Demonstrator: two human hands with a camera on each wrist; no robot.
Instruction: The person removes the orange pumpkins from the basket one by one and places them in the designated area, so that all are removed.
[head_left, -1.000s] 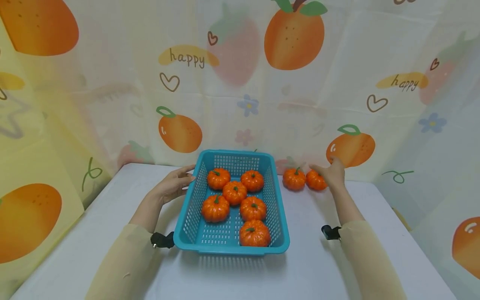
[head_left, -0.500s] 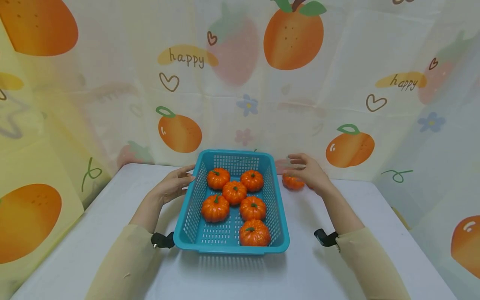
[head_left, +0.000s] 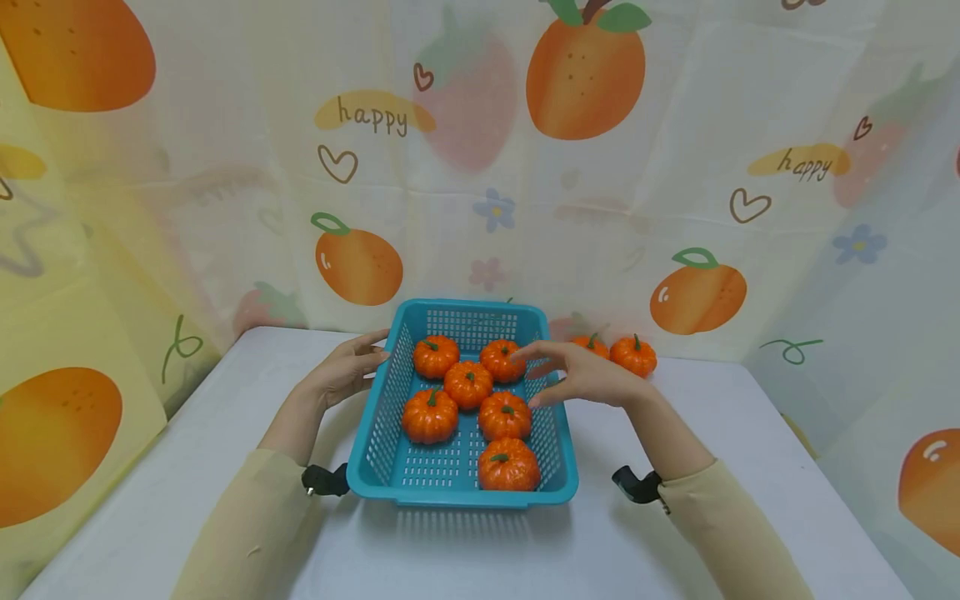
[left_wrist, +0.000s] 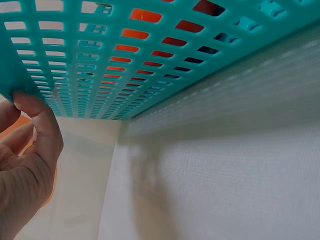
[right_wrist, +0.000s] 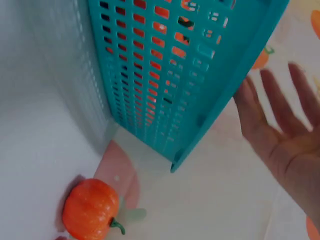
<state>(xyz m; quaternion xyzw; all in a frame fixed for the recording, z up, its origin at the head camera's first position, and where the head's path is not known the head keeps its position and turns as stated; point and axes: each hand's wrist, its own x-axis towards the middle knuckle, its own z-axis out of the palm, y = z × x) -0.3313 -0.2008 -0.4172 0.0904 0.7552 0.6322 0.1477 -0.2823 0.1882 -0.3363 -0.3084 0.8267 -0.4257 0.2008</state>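
A teal perforated basket (head_left: 552, 433) holds several small orange pumpkins (head_left: 468, 385) with green stems. On its left side, my left hand (head_left: 341, 371) pinches the rim, one fingertip tucked at the lip in the left wrist view. My right hand (head_left: 585, 375) hovers across the right rim, fingertips close to the back right pumpkin (head_left: 498, 360) in the basket. In the right wrist view, the right fingers are spread and nothing shows between them. Behind the right hand, two pumpkins stand on the table, the left one (head_left: 592, 344) partly covered and the other (head_left: 633, 357) in full view.
The basket stands on a white table (head_left: 442, 558). A fruit-printed cloth (head_left: 480, 242) hangs right behind the table and along its sides. A black wrist camera (head_left: 636, 485) sticks out inward from the right wrist, another (head_left: 326, 481) from the left.
My right hand has moved left from the rightmost table pumpkin, past the other one, to over the basket's right rim. The left hand and the basket stay put.
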